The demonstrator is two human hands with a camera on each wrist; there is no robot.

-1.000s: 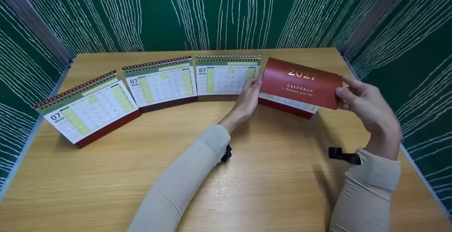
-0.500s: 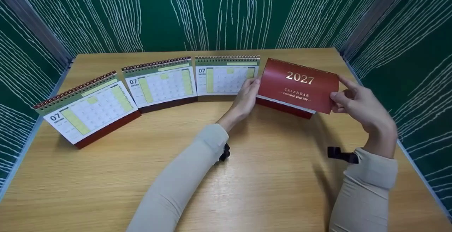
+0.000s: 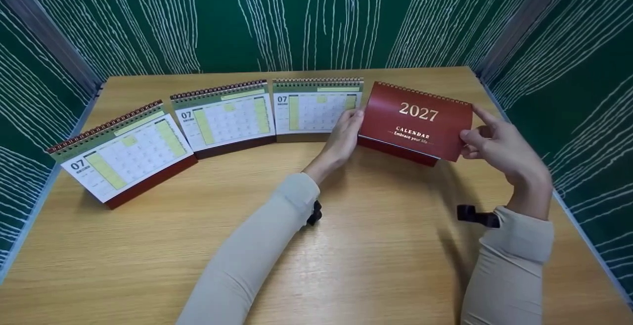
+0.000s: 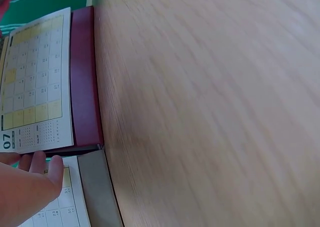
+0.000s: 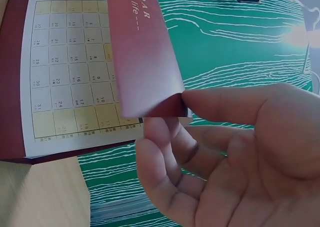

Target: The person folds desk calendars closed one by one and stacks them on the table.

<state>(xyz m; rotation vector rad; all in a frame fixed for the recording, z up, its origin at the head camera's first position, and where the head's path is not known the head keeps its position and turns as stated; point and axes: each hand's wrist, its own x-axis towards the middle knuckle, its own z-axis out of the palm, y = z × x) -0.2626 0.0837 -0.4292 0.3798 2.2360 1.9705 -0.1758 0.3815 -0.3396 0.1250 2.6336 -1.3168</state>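
A red desk calendar (image 3: 415, 117) marked 2027 stands at the right of the row. My right hand (image 3: 509, 147) pinches the free edge of its red cover at the right side. In the right wrist view the cover (image 5: 145, 62) stands off a July page (image 5: 70, 72), with thumb and fingers of my right hand (image 5: 235, 157) at its corner. My left hand (image 3: 341, 139) touches the calendar's left side, in front of the neighbouring calendar (image 3: 314, 112). The left wrist view shows the left hand's fingers (image 4: 30, 187) at the lower edge of the July page (image 4: 37, 82).
Two more spiral calendars open at 07 stand to the left, one (image 3: 230, 117) beside the third and one (image 3: 128, 152) at the far left. They form an arc on the wooden table (image 3: 148, 265). Green walls (image 3: 237, 23) with white lines surround the table.
The right hand has moved left and slightly down with the cover, which lies lower over the white page. The left hand has barely moved.
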